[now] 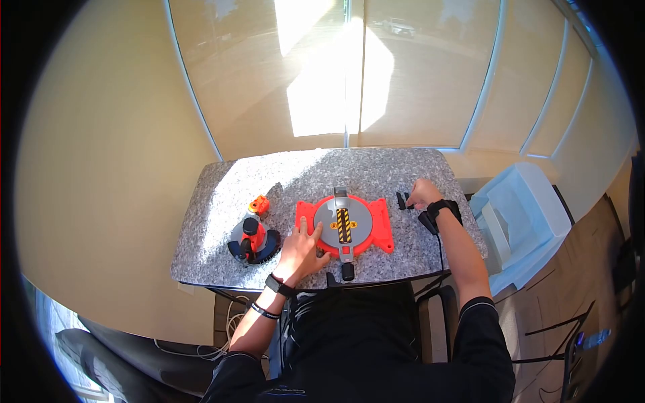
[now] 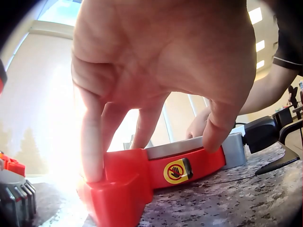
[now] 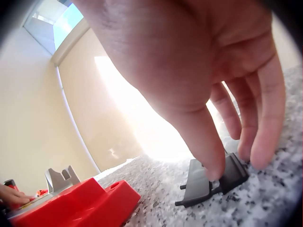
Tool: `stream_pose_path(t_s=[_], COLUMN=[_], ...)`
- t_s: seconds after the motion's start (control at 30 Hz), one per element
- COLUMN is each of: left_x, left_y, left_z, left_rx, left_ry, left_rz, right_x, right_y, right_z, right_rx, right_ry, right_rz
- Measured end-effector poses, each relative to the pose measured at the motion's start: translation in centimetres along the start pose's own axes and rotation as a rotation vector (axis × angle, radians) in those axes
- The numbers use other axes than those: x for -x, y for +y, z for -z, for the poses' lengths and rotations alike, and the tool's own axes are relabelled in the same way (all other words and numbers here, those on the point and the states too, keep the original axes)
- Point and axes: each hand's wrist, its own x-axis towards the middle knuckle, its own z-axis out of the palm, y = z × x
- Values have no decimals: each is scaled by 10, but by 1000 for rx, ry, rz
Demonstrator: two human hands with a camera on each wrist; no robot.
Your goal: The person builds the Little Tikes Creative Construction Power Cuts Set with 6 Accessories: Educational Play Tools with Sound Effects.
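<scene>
My left hand (image 1: 300,254) rests with spread fingers on the left side of a red base (image 1: 382,232) bearing a round grey plate (image 1: 361,216) and a yellow-black striped strip. In the left wrist view its fingertips touch the red plastic (image 2: 118,189). At the table's right, my right hand (image 1: 423,193) is over small black parts (image 1: 401,201). The right wrist view has the thumb on a flat black plastic part (image 3: 196,187), the fingertips at its far edge, pinching it. How firmly it is held cannot be told.
A red and dark-grey saw head (image 1: 253,235) with an orange piece (image 1: 259,205) stands left of the base. Beside my right wrist lies a black corded object (image 1: 430,220). A bin with a light-blue liner (image 1: 524,208) stands right of the speckled table (image 1: 295,171).
</scene>
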Motion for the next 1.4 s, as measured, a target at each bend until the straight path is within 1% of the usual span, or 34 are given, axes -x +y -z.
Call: stream_pose_path(t_s=[0.07,0.13,0.17,0.23,0.37,0.43,0.57,0.63,0.67,0.73,0.77,0.83,0.87,0.93,0.97,1.03,1.07,1.13,1.17,1.23,1.27,1.33,1.4], left_x=[0,0,0,0,-1,-1,-1,-1,-1,-1,-1,-1,-1,-1,-1,-1,-1,-2,-3,-2,-1,-1,0], left_y=[0,1,1,1,-1,-3,-2,-1,-1,-2,-1,0,0,0,0,-2,-2,-2,-2,-2,-2,-1,-3], left_z=[0,2,3,4,2,-3,1,5,4,1,1,2,2,1,0,-2,-3,-3,-3,-3,-3,-3,-5], left_rx=[-5,11,11,25,38,13,25,33,33,28,28,29,30,29,28,29,29,37,37,46,47,54,38], left_ry=[10,0,2,-27,-32,24,15,-32,-32,-15,-15,-15,-16,-8,-9,2,3,2,3,12,11,15,20], left_rz=[-4,-1,1,5,8,-23,-21,6,6,-1,0,7,6,20,19,12,9,8,7,4,6,10,-3], right_x=[4,10,11,13,14,13,3,3,7,15,24,45,51,58,61,68,71,76,79,84,84,83,83], right_y=[-3,-11,-12,-16,-17,-15,1,5,1,-8,-17,-38,-42,-51,-56,-63,-65,-70,-74,-80,-81,-81,-83], right_z=[1,4,5,7,8,9,6,6,7,8,11,16,15,11,8,2,-2,-8,-9,-12,-14,-17,-18], right_rx=[8,10,11,17,-1,-48,-97,-95,-95,47,48,47,47,42,42,107,106,16,17,-49,-49,-36,-22], right_ry=[20,29,29,-36,-51,-65,-46,-53,-53,12,12,31,31,47,48,69,71,14,15,-45,-47,-27,-37], right_rz=[9,-74,-72,-115,-113,-116,-97,5,5,119,120,264,262,414,414,563,561,629,629,650,650,718,707])
